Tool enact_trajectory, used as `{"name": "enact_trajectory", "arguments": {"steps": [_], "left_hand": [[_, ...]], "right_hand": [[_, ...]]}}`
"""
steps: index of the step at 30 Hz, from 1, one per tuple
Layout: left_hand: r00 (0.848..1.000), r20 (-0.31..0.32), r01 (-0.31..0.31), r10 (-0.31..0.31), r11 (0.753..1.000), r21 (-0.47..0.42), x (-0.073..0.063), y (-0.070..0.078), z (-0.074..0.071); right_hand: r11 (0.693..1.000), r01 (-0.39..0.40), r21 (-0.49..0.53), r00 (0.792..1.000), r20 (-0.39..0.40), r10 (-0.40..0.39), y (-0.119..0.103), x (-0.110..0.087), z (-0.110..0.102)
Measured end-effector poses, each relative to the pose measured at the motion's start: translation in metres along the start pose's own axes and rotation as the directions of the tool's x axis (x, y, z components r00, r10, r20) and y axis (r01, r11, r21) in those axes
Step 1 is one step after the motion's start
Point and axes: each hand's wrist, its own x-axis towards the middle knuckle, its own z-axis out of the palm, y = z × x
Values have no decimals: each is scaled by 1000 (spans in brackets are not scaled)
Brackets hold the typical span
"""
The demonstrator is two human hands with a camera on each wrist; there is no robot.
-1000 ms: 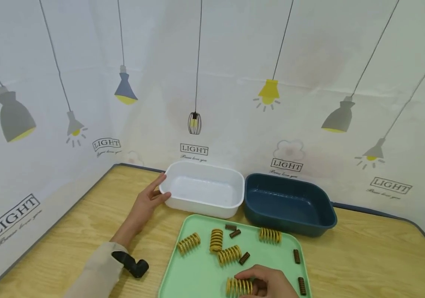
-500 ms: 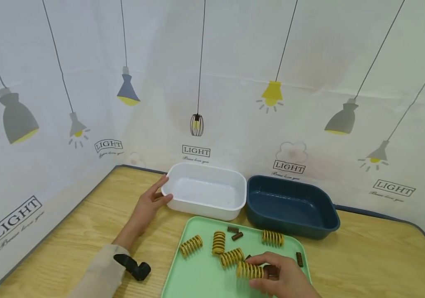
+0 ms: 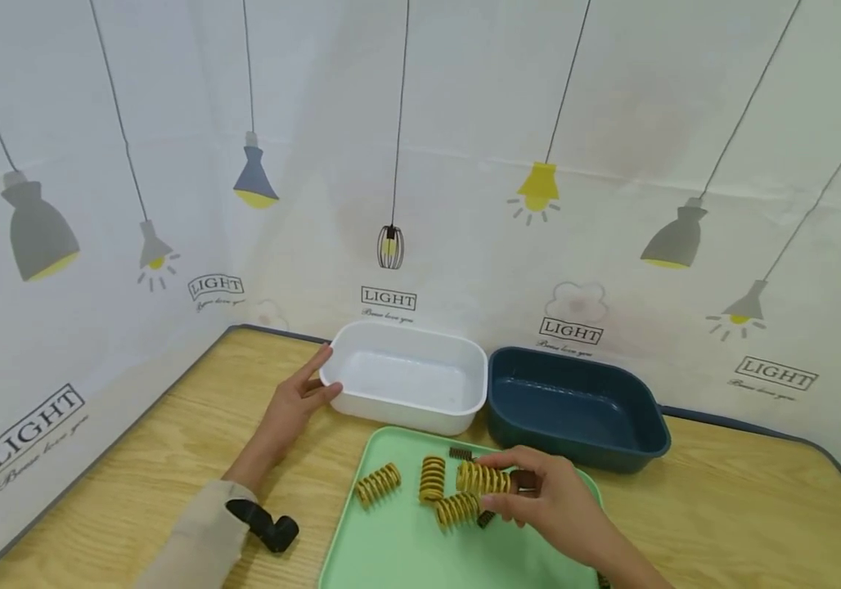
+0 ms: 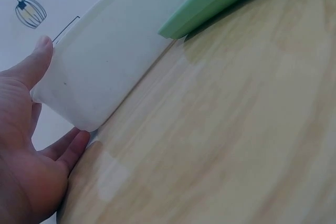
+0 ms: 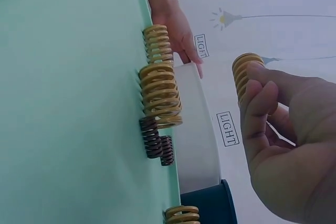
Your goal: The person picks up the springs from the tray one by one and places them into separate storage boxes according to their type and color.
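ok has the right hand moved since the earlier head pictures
Yes: judged against the green tray, the right hand has moved up the picture, toward the dark blue bin.

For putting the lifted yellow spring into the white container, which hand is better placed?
Probably the right hand: it pinches the yellow spring above the green tray, while the left hand holds one end of the white container.

A pale, creased backdrop [image 3: 479, 90] stood behind a wood-grain table [image 3: 744, 507].
Printed pendant lamps [image 3: 541, 186], several grey, hung above boxed "LIGHT" lettering [image 3: 389, 298].
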Motion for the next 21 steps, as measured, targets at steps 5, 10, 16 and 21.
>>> {"name": "enact_trajectory", "arguments": {"steps": [5, 10, 16, 21], "left_hand": [[1000, -5, -1, 1, 1000, 7, 1, 0, 0], [1000, -3, -19, 19, 1000, -6, 3, -1, -1], [1000, 1, -7, 7, 1000, -16, 3, -2, 0], [1000, -3, -3, 3, 1000, -18, 3, -4, 0]], "right_hand": [[999, 23, -25, 1000, -2, -23, -3, 11, -1], [998, 57, -16, 998, -8, -57, -7, 25, 0], [996, 82, 24, 997, 4, -82, -8, 41, 3], [995, 102, 24, 995, 7, -102, -10, 53, 5]]}}
